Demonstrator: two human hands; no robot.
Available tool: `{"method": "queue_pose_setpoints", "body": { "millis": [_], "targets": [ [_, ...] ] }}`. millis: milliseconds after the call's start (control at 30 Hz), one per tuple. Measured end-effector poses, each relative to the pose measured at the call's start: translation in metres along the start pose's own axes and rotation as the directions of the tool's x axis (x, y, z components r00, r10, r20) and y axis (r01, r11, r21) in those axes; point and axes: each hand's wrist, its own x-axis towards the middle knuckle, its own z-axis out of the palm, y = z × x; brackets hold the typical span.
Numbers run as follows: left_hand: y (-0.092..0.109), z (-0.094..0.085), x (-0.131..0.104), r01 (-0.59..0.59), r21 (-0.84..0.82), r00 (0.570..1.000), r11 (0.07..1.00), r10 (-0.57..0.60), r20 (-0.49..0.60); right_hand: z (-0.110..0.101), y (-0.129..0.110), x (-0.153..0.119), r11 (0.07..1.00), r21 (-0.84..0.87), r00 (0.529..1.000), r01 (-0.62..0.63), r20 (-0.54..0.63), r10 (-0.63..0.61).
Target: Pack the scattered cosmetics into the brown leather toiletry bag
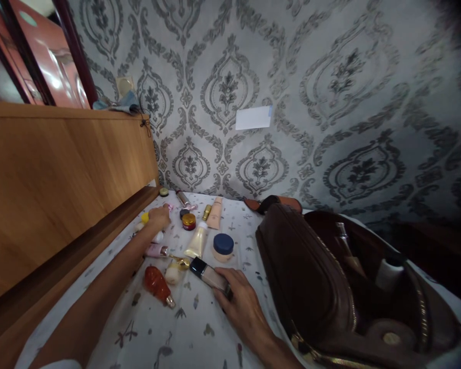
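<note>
My right hand (243,303) is closed round the lower end of a foundation bottle (212,277) with a black cap, held low over the patterned cloth and pointing left. My left hand (159,218) reaches far out, fingers curled down among small cosmetics. Beside it are a yellow item (145,218) and a small pink item (170,207); its fingertips are mostly hidden. Between the hands lie a cream tube (196,242), a blue-lidded jar (223,246), a gold-lidded red jar (189,221) and an amber bottle (157,285).
An open brown bag (303,277) stands at the right, with a clear tube (348,246) and a white container (389,274) inside. A peach tube (215,212) lies towards the wallpapered wall (230,92). A wooden panel (69,169) borders the left side.
</note>
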Motion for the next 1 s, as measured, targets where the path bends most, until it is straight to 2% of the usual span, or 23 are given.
{"method": "queue_pose_setpoints", "body": {
  "millis": [100,167,267,333,433,600,733,800,900,1000],
  "targets": [
    [0.002,-0.003,0.0,-0.054,0.02,0.997,0.998,0.055,-0.052,0.001,0.001,0.0,1.0,-0.003,1.0,0.005,-0.001,-0.005],
    [0.007,-0.004,0.002,-0.149,0.016,0.986,0.989,0.15,-0.078,0.001,0.002,0.0,1.0,-0.003,1.0,0.002,0.005,-0.002],
    [0.019,-0.003,0.007,-0.337,-0.019,0.941,0.941,0.336,-0.039,0.002,0.003,0.0,1.0,-0.002,1.0,0.001,-0.005,-0.001],
    [0.024,-0.001,0.011,-0.418,-0.048,0.908,0.907,0.418,0.0,0.002,0.003,0.0,1.0,0.002,1.0,0.006,-0.012,-0.006],
    [0.024,0.001,0.016,-0.436,-0.061,0.899,0.898,0.438,0.021,0.001,0.001,0.0,1.0,0.018,1.0,0.001,-0.012,-0.001],
    [0.002,0.0,0.021,-0.365,-0.043,0.929,0.93,0.367,0.053,0.0,-0.001,0.001,0.999,0.03,0.999,-0.03,0.028,0.029],
    [-0.007,-0.003,0.02,-0.38,-0.07,0.924,0.922,0.383,0.027,0.0,-0.001,0.001,0.999,0.022,0.999,-0.032,0.031,0.032],
    [-0.004,-0.004,0.017,-0.42,-0.103,0.907,0.902,0.421,-0.02,0.0,-0.001,0.0,0.999,0.017,0.999,-0.036,0.034,0.035],
    [0.009,-0.004,0.01,-0.524,-0.17,0.851,0.834,0.519,-0.077,0.001,0.0,0.0,0.999,0.011,0.999,-0.037,0.036,0.037],
    [0.023,0.002,0.003,-0.598,-0.22,0.797,0.77,0.6,-0.069,0.001,0.001,0.001,1.0,0.018,1.0,-0.022,0.022,0.022]
  ]
}}
